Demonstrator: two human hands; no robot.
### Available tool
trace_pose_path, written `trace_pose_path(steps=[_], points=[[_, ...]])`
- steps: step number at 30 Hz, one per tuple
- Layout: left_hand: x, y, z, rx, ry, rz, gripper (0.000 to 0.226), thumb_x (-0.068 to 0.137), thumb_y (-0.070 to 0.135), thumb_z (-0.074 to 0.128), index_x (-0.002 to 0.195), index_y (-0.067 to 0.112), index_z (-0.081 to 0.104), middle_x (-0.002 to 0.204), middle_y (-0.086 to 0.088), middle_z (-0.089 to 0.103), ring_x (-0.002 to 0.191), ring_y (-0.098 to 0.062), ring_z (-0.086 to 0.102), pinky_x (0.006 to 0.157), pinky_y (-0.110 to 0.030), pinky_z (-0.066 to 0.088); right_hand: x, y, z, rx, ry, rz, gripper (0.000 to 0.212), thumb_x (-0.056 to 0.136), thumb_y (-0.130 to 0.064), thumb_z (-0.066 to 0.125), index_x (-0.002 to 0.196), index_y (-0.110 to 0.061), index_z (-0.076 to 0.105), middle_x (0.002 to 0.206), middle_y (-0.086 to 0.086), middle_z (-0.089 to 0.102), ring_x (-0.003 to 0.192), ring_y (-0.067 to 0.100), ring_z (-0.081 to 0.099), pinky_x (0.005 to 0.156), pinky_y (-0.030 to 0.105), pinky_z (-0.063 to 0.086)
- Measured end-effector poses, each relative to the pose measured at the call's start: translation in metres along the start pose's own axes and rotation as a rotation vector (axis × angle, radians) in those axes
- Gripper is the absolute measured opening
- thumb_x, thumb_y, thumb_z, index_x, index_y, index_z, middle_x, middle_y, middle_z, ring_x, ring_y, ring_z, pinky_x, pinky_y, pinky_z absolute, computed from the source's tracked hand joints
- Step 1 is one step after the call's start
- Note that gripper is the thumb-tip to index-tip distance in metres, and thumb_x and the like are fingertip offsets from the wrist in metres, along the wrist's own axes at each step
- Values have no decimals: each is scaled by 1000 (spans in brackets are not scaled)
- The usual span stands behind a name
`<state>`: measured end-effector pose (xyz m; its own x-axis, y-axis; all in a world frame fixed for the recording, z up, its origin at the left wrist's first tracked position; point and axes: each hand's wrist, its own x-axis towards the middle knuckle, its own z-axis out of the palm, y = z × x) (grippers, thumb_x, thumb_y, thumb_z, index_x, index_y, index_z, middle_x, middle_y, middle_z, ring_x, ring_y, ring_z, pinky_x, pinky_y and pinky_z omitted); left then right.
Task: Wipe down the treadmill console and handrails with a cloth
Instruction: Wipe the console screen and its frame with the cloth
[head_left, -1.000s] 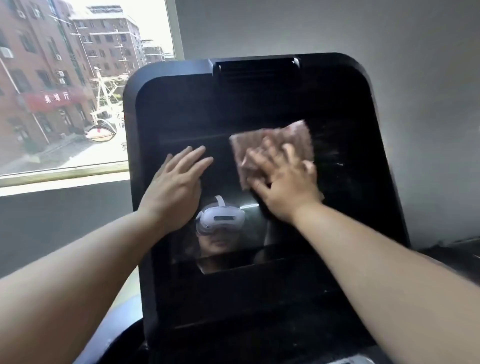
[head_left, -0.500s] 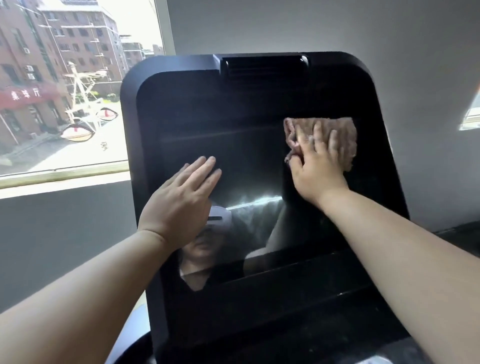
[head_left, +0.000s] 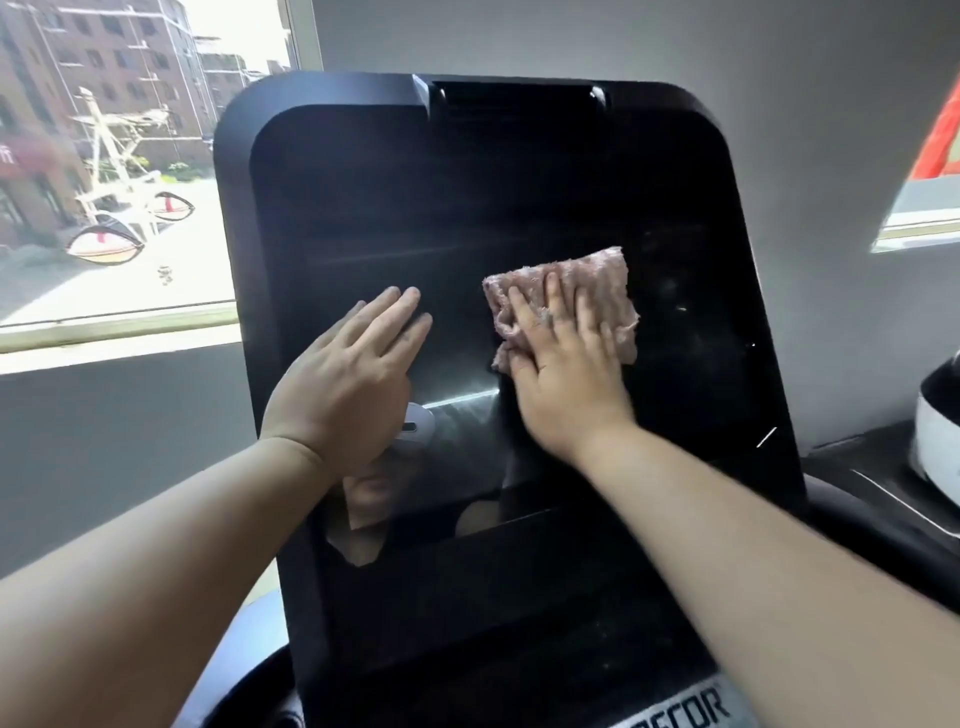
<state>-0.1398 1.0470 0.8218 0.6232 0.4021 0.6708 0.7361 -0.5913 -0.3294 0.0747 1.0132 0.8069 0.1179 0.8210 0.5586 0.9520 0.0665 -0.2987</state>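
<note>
Head view: right hand (head_left: 566, 384) presses cloth (head_left: 597, 291) flat on console (head_left: 675, 208).

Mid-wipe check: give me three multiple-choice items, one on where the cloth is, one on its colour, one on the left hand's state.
1. Where is the cloth? A) on the windowsill B) on the console screen, under the right hand C) over a handrail
2. Cloth colour? A) pink B) blue C) white
3. The left hand is: A) a fist B) flat, fingers straight C) gripping the cloth
Key: 1B, the right hand presses it there; 2A, its pile looks pink; 3B, straight fingers lie on the console screen.
</note>
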Motion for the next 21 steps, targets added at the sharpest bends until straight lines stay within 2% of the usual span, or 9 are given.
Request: trace_pose_path(steps=[1,3,6,8,10,13,15,18,21], points=[[0,1,-1,-5,-5,-4,49,81,2,56,130,-1,55,142,-18,47,132,-32,45,110,-45,35,-10,-10,8,13,17,10,59,100,-41,34,150,-44,3,161,-5,-13,145,18,-23,117,40,-15],[1,2,-4,-3,-3,3,49,82,7,48,130,-2,55,141,-17,48,130,-32,47,109,-45,37,-53,-24,23,9,3,-119,64,98,-37,38,149,-47,2,161,-5,-13,144,19,-24,117,39,-13],[1,3,-7,-11,-2,4,51,82,12,40,129,-1,56,138,-16,51,127,-31,50,108,-43,37,-111,-17,30,-56,-91,-320,55,98,-41,34,150,-44,16,162,-9,0,148,18,-11,118,40,-3],[1,3,-8,-10,6,4,50,82,11,40,128,-1,57,137,-16,53,126,-31,51,108,-43,38,-94,-3,18,-89,-156,-391,50,100,-44,28,148,-45,15,160,-13,3,148,15,-4,119,42,4],[1,3,-7,-5,12,2,49,81,7,46,128,0,57,137,-15,53,126,-30,52,108,-44,38,-51,0,5,-129,-153,-354,50,100,-47,22,147,-45,6,159,-16,-4,147,13,-8,120,42,1],[0,1,-6,19,11,-17,51,79,6,51,129,1,56,139,-13,51,127,-29,50,109,-44,36,13,-10,-9,-94,-113,-130,54,100,-49,21,149,-44,0,159,-14,-13,146,13,-16,119,39,-7],[1,2,-6,25,5,-32,51,79,7,51,130,2,56,140,-12,50,128,-28,50,109,-43,36,18,-19,-4,-56,-75,-49,55,101,-47,24,150,-42,-2,159,-11,-16,146,14,-20,118,39,-12],[1,3,-8,18,8,-48,52,79,8,43,129,2,57,139,-12,52,126,-28,51,107,-42,38,-40,-29,20,-47,-14,-146,58,102,-40,29,153,-37,1,160,-5,-14,146,19,-21,119,44,-6],[1,2,-6,21,9,-26,53,79,8,40,129,2,57,138,-12,53,126,-28,52,106,-40,37,-105,-25,33,-61,-85,-254,54,101,-40,26,152,-39,8,162,-7,-2,148,18,-10,118,44,2]])
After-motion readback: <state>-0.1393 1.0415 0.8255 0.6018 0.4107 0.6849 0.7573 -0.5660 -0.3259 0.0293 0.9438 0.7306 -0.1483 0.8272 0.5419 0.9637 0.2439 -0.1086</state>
